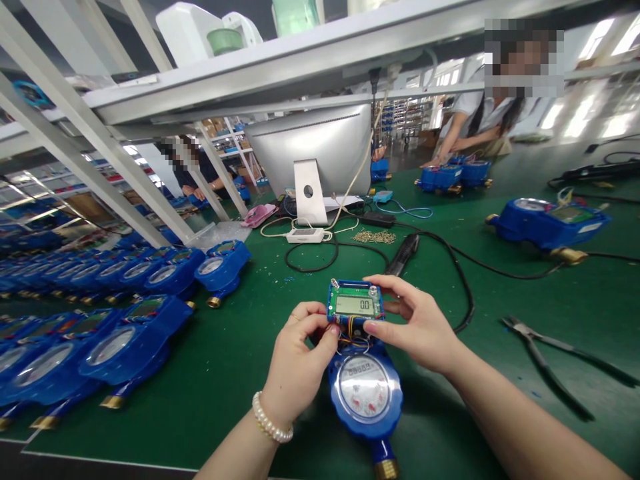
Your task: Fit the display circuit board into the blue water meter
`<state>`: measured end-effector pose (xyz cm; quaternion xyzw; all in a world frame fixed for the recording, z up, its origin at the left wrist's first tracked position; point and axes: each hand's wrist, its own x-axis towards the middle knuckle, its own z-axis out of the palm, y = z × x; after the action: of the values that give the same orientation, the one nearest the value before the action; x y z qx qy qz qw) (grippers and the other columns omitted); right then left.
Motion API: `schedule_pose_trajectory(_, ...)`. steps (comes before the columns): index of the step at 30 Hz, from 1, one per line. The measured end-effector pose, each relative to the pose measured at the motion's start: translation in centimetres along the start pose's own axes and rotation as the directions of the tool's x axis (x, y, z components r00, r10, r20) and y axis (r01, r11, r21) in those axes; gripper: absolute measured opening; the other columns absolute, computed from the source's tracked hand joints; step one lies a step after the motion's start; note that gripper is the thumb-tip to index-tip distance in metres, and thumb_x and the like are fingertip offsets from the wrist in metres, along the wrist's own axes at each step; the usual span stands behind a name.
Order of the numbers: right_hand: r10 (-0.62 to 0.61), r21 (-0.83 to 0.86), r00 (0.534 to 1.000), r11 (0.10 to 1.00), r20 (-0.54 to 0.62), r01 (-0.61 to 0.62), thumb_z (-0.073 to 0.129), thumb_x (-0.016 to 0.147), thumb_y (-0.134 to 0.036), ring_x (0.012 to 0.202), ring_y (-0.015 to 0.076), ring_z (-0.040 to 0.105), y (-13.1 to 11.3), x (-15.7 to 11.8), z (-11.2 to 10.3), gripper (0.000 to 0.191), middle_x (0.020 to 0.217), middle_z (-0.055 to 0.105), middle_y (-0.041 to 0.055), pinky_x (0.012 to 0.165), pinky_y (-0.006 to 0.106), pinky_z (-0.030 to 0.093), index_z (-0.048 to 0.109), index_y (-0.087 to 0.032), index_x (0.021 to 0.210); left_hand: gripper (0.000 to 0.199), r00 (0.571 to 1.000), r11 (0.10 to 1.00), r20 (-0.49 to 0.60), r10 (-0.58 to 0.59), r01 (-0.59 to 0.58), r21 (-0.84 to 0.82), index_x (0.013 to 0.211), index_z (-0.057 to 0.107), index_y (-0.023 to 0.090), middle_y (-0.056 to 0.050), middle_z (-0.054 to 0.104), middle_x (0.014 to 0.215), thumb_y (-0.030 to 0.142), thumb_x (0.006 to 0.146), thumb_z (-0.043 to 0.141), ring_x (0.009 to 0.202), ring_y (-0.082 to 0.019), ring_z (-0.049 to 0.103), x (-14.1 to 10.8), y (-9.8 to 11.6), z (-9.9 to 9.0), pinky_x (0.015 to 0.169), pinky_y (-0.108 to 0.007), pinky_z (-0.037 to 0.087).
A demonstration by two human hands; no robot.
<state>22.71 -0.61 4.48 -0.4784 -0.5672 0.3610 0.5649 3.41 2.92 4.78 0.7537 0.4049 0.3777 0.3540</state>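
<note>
A blue water meter (367,390) with a round dial and a brass end lies before me on the green bench. At its far end a green circuit board with a small display (354,305) reading 0.0 sits in the blue housing. Coloured wires (354,325) run between board and dial. My left hand (303,360), a pearl bracelet at its wrist, pinches at the near left corner of the housing; what lies between its fingertips is hidden. My right hand (417,323) grips the right side of the housing, thumb in front and fingers behind.
Rows of blue meters (130,340) fill the left side. Cutting pliers (545,353) lie at right, a power screwdriver (404,253) and a pile of screws (374,237) beyond my hands. Another meter (545,223) stands far right. A monitor (310,150) and co-workers are behind.
</note>
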Motion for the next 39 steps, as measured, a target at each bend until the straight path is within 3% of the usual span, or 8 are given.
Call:
schedule_pose_trajectory(6,0.057,0.009,0.998,0.998,0.028,-0.057,0.078,0.066,-0.033,0.097,0.0230,0.065,0.1,0.1,-0.2,0.057,0.111,0.063,0.0089,0.086,0.038,0.055,0.056,-0.019,0.116,0.013,0.992,0.987,-0.005,0.129,-0.128,0.098,0.076,0.061,0.018,-0.005,0.054,0.100,0.020,0.086,0.052,0.090,-0.016,0.054,-0.3,-0.6,0.0,0.077,-0.026,0.044)
schedule_pose_trajectory(12,0.064,0.027,0.995,0.997,0.075,-0.066,0.078,0.066,-0.033,0.100,0.0237,0.064,-0.2,0.0,-0.4,0.056,0.114,0.063,0.0086,0.088,0.039,0.054,0.056,-0.020,0.117,0.005,0.996,0.993,0.052,0.077,-0.072,-0.095,0.078,0.060,0.019,-0.004,0.058,0.097,0.022,0.080,0.064,0.086,-0.016,0.054,-0.1,-1.4,-0.8,0.072,-0.025,0.043)
schedule_pose_trajectory(16,0.064,0.029,0.995,0.997,0.075,-0.066,0.078,0.066,-0.034,0.100,0.0238,0.064,-0.1,0.0,-0.4,0.057,0.115,0.063,0.0091,0.088,0.039,0.054,0.056,-0.020,0.117,0.021,0.999,0.966,0.036,0.000,0.009,-0.259,0.083,0.051,0.022,0.000,0.058,0.091,0.024,0.076,0.071,0.074,-0.012,0.049,-0.2,-1.9,-1.3,0.069,-0.023,0.041)
schedule_pose_trajectory(21,0.061,0.014,0.995,0.998,0.073,-0.063,0.078,0.066,-0.035,0.100,0.0238,0.064,0.0,-0.1,-0.4,0.057,0.116,0.064,0.0093,0.089,0.039,0.054,0.056,-0.019,0.116,0.043,0.988,0.938,0.153,0.000,0.053,-0.342,0.119,0.047,0.024,-0.005,0.060,0.102,0.042,0.083,0.062,0.090,-0.018,0.054,0.2,-2.0,-2.3,0.077,-0.028,0.042)
schedule_pose_trajectory(25,0.042,-0.009,0.997,0.999,0.071,-0.042,0.078,0.066,-0.035,0.099,0.0236,0.065,-0.3,-0.1,-0.4,0.055,0.116,0.064,0.0097,0.089,0.039,0.054,0.057,-0.019,0.115,0.062,0.969,0.978,0.247,0.000,0.051,-0.200,0.133,0.045,0.026,-0.007,0.061,0.107,0.044,0.079,0.066,0.089,-0.021,0.056,1.2,-1.1,-2.8,0.075,-0.030,0.044)
schedule_pose_trajectory(30,0.028,-0.009,0.996,1.000,0.084,-0.027,0.077,0.067,-0.034,0.098,0.0242,0.065,-0.4,-0.1,-0.5,0.054,0.115,0.064,0.0100,0.088,0.040,0.055,0.058,-0.018,0.116,0.061,0.980,0.998,0.200,0.001,0.012,-0.062,0.125,0.056,0.027,-0.006,0.064,0.106,0.037,0.068,0.077,0.086,-0.020,0.058,2.0,-0.3,-2.6,0.067,-0.026,0.047)
schedule_pose_trajectory(34,-0.002,-0.014,0.998,1.000,0.060,0.003,0.078,0.067,-0.033,0.097,0.0225,0.065,-0.3,0.0,-0.6,0.053,0.112,0.066,0.0083,0.086,0.037,0.055,0.061,-0.019,0.115,0.052,0.983,0.985,0.148,0.107,-0.125,0.119,0.114,0.063,0.025,-0.008,0.063,0.109,0.040,0.066,0.078,0.077,-0.018,0.054,2.5,-0.5,-2.7,0.057,-0.026,0.047)
schedule_pose_trajectory(39,-0.045,-0.021,0.996,0.999,0.074,0.046,0.077,0.068,-0.031,0.100,0.0229,0.064,-0.3,0.0,-0.7,0.051,0.113,0.065,0.0075,0.088,0.037,0.054,0.062,-0.020,0.115,0.066,0.967,0.952,0.230,0.106,-0.165,0.257,0.124,0.055,0.020,-0.004,0.062,0.081,0.045,0.066,0.075,0.061,-0.016,0.049,3.1,-0.3,-3.1,0.054,-0.027,0.045)
